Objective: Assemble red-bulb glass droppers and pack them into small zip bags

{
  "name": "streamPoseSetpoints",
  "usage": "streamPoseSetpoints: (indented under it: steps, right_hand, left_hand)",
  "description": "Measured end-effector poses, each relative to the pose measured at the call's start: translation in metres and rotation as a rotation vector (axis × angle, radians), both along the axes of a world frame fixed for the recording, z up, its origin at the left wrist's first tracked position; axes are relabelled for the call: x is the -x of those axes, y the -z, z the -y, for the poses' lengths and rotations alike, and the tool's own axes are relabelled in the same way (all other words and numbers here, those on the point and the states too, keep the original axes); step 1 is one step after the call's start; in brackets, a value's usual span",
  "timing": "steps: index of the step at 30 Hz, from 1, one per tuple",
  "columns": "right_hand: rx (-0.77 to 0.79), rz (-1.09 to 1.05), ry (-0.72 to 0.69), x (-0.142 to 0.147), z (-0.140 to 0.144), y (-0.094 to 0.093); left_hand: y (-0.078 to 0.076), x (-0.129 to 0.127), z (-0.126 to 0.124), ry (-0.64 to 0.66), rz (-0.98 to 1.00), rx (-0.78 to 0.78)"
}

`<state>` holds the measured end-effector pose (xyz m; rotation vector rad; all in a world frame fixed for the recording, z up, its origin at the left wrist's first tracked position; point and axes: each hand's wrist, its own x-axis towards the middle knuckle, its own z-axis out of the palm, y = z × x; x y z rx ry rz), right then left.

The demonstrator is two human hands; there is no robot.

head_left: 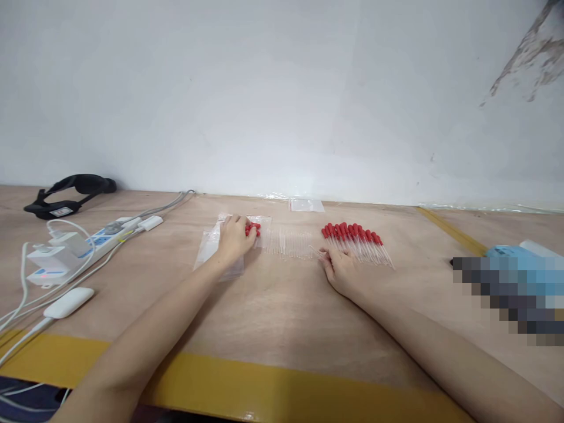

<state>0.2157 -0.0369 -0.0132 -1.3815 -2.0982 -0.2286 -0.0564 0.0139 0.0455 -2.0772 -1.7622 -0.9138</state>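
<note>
A white wall backs our pale wooden bench (282,305). Our left hand (235,236) lies on a clear plastic bag (211,244), fingers pinched on a few red-capped glass droppers (253,229). Clear bare glass tubes (288,244) lie just beside them. Our right hand (339,267), fingers loosely apart, touches the row of red-bulbed droppers (356,238). Far left sits a white power strip (70,249).
</note>
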Motion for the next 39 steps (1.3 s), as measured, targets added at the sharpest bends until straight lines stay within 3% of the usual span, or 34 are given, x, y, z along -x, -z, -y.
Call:
streamPoseSetpoints:
  steps: [3, 6, 10, 15, 20, 29, 39]
  right_hand:
    - [-0.02, -0.014, -0.053, -0.001, 0.0, 0.002]
    - [-0.055, 0.034, -0.113, 0.0, 0.004, -0.001]
    - [-0.095, 0.072, -0.159, 0.002, 0.01, -0.006]
    - [-0.093, 0.051, -0.206, 0.005, 0.014, -0.007]
    - [-0.053, -0.021, -0.237, 0.012, 0.021, -0.011]
    - [0.104, -0.199, -0.315, 0.021, 0.027, -0.012]
    - [0.292, -0.246, -0.412, 0.014, 0.016, -0.011]
  left_hand:
    - [0.01, -0.009, 0.033, 0.337, 0.073, 0.035]
    - [0.027, -0.019, 0.058, 0.494, 0.118, 0.23]
    - [0.041, -0.028, 0.065, 0.49, 0.177, 0.286]
    - [0.04, -0.041, 0.057, 0.498, 0.191, 0.285]
    - [0.041, -0.053, 0.061, 0.55, 0.388, 0.307]
    - [0.049, -0.056, 0.062, 0.667, 0.637, 0.393]
    - [0.046, -0.052, 0.065, 0.713, 0.634, 0.526]
